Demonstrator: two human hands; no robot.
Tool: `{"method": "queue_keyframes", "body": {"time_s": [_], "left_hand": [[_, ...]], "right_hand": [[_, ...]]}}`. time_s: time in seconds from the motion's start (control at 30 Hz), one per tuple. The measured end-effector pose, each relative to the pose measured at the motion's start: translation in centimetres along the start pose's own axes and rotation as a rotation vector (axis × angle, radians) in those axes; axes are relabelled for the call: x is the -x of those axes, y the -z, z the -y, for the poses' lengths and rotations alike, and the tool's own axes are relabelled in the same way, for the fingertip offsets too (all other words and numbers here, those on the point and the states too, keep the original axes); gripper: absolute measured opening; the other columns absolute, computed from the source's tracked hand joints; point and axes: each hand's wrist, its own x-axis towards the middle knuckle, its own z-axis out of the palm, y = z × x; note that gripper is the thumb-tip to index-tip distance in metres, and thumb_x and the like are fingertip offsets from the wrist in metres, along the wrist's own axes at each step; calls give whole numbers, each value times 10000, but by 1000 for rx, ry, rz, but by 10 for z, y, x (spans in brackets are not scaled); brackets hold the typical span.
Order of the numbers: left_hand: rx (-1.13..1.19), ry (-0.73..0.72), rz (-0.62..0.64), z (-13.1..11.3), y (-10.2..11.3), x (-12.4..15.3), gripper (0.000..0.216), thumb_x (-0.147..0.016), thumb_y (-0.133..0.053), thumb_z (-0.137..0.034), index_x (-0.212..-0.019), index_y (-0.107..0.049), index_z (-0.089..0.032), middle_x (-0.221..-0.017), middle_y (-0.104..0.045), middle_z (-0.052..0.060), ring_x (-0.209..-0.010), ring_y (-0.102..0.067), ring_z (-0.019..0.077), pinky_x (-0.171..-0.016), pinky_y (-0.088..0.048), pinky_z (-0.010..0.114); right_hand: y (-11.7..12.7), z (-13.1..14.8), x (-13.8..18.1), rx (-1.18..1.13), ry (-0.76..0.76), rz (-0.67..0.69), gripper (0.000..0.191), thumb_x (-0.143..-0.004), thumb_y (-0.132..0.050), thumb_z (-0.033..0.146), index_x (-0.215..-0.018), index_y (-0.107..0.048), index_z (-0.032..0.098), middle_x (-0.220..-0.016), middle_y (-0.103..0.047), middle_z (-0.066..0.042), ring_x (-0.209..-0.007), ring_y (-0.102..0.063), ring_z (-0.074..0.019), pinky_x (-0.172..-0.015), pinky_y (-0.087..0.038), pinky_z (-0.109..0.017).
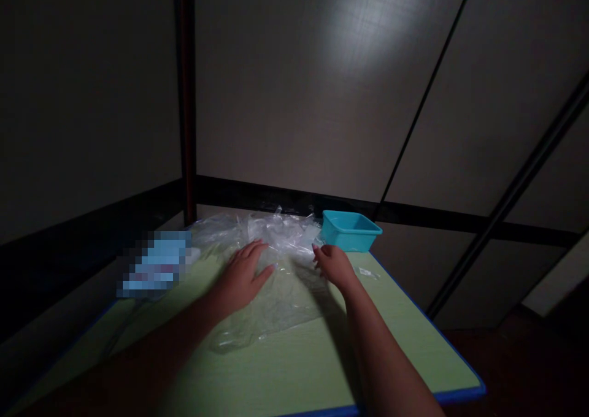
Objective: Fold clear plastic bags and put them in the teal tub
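A crumpled, clear plastic sheet or bag [289, 303] is spread over the middle of the green table, bunched up toward its far edge. My left hand [243, 276] rests on the plastic with fingers stretched and the thumb apart, holding nothing. On the other side, my right hand [334, 263] is at the right part of the plastic, its fingers curled inward. What lies between those fingers, if anything, is hidden. Just beyond my right hand stands a turquoise plastic basket [352, 240].
The green table [285, 374] has a blue edge and stands against dark-framed panels [285, 98]. A blurred-out blue object [156, 263] is at the left edge. A small clear packet [367, 273] lies right of my right hand.
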Motion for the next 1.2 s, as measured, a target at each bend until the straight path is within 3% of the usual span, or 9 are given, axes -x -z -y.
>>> {"method": "queue_keyframes", "body": {"time_s": [0.07,0.13,0.23,0.33,0.57,0.7,0.83,1.07,1.2], "left_hand": [[-79,105,-25,8,-2,-3,445,-890,-378,-368,-1262,-433,-129,-1360,-411,144,-1291,-310,249,-1040,-269,425],[-174,160,37,11,-4,-1,509,-888,-359,-400,-1307,-401,-113,-1434,-301,147,-1346,-170,272,-1050,-214,476],[-224,117,230,7,-4,9,701,-858,-333,-565,-1399,-265,-125,-1488,-110,124,-1363,-32,288,-1049,-128,537],[-180,2,428,1,-3,19,873,-787,-320,-702,-1434,-134,-145,-1486,-25,110,-1364,-28,281,-1058,-60,532],[-158,-21,619,0,1,23,962,-736,-346,-748,-1432,-92,-135,-1479,-40,124,-1364,-53,278,-1052,-62,539],[-204,44,468,0,6,13,746,-842,-297,-625,-1426,-184,-176,-1487,-104,93,-1368,-61,241,-1061,-55,515],[-267,146,303,-2,9,6,661,-839,-375,-565,-1383,-321,-194,-1475,-197,124,-1365,-47,273,-1048,-69,536],[-198,52,505,-4,8,17,730,-793,-485,-503,-1418,-154,-319,-1498,-12,93,-1357,57,287,-1001,-55,616],[-282,53,500,1,7,19,696,-816,-461,-489,-1417,-157,-318,-1493,-4,96,-1351,60,309,-981,-39,645]], "right_hand": [[-6,6,2,10,64,-128,557,-934,-201,492,-1125,-544,96,-1180,-573,-174,-1052,-559,-217,-863,-416,-304],[-17,13,7,28,158,-169,501,-912,-326,474,-1274,-442,148,-1354,-429,-130,-1249,-375,-222,-1013,-279,-361],[-37,20,16,108,374,-56,563,-915,-303,486,-1411,-217,235,-1494,-131,-52,-1364,-88,-219,-1068,-43,-504],[-53,24,20,184,461,39,545,-940,-139,482,-1431,-84,252,-1497,5,-11,-1367,36,-181,-1051,56,-532],[-70,25,17,329,455,86,554,-930,-42,488,-1432,-73,255,-1495,0,-12,-1363,65,-169,-1040,78,-542],[-72,23,15,366,436,92,548,-925,-51,503,-1429,-62,288,-1495,19,-7,-1361,76,-186,-1033,75,-554],[-74,22,16,366,414,59,555,-913,-41,538,-1423,-71,321,-1496,14,-3,-1360,76,-200,-1027,69,-564],[-67,10,23,389,374,2,529,-903,-53,569,-1403,-50,394,-1497,10,21,-1357,82,-217,-1018,73,-574],[-58,-4,29,420,327,-8,534,-898,-51,580,-1400,-56,398,-1496,24,20,-1355,87,-227,-1014,90,-570]]}}
